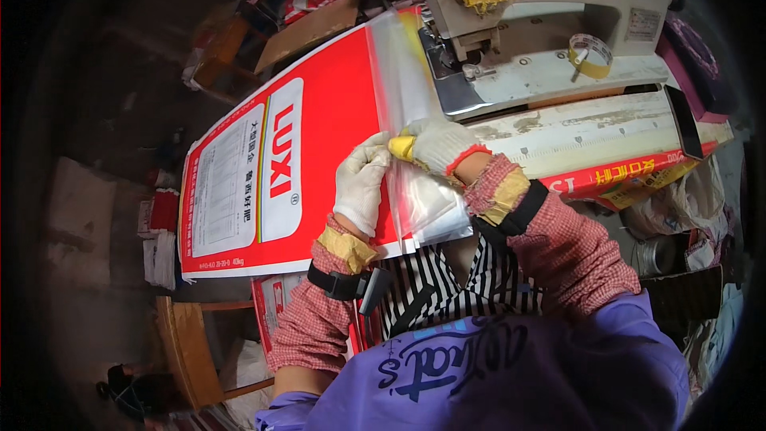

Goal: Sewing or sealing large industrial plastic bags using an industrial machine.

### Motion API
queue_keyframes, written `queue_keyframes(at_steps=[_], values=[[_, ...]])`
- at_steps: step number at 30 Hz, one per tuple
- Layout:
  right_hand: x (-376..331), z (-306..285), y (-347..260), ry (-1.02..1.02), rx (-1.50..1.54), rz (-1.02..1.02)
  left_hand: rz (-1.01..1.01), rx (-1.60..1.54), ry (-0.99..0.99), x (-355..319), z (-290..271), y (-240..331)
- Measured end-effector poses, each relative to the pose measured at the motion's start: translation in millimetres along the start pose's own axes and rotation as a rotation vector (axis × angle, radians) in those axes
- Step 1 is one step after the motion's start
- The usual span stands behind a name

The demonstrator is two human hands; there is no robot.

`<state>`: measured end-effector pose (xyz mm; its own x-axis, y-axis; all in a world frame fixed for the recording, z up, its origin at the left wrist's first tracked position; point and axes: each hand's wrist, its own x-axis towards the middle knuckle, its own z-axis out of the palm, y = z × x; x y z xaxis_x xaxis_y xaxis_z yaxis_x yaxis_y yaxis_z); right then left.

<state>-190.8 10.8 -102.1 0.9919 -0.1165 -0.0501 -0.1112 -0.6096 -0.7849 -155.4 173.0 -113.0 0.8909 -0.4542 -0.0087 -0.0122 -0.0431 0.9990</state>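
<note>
A red and white printed sack lies flat before me. A clear plastic liner sticks out along its right-hand edge. My left hand, in a white knit glove, is closed with its fingertips pinching the liner where it leaves the sack. My right hand, in a similar glove with yellow tape on a finger, meets the left at the same spot, its fingers closed on the liner. Both gloves hide the exact grip. Just beyond my right hand stands a white industrial sewing machine, its needle end close to the liner.
A roll of yellow tape rests on the machine's bed. A worn white work surface with ruler marks runs to the right, a dark phone-like slab at its end. Wooden stools stand lower left. Crumpled plastic hangs at right.
</note>
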Motion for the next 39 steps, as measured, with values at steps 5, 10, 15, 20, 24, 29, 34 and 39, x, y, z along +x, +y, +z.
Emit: queue_keyframes(at_steps=[5, 10, 15, 20, 24, 29, 34, 39], values=[[-13.4, 4.5, -7.5, -0.285, 0.357, -0.020, 0.270, 0.007, 0.136, -10.4, -53.4, 23.8], [-36.7, 15.7, -15.0, 0.096, -0.114, -0.406, 0.039, -0.092, 0.064, -14.9, -51.6, 43.9], [-23.7, 52.6, -43.5, -0.103, -0.247, -0.568, -0.214, 0.285, 0.027, 21.5, -40.5, 14.4], [-28.0, 53.4, -28.8, -0.116, 0.154, -0.501, -0.173, 0.280, 0.044, 33.2, -48.7, 7.4], [-35.3, 47.5, -18.0, -0.061, -0.271, -0.802, 0.038, 0.143, 0.118, 17.0, -64.4, 64.1], [-52.7, 45.2, -46.6, -0.796, 0.284, -0.573, 0.118, 0.299, 0.207, -31.6, -71.9, 110.7], [42.1, 61.5, -16.8, -0.770, 1.620, -0.012, 0.055, 0.760, -0.172, -80.7, -71.7, 105.3], [139.6, 40.7, -2.5, 0.031, 1.218, 0.231, 0.056, 1.092, -1.299, -120.2, -62.1, 78.0]])
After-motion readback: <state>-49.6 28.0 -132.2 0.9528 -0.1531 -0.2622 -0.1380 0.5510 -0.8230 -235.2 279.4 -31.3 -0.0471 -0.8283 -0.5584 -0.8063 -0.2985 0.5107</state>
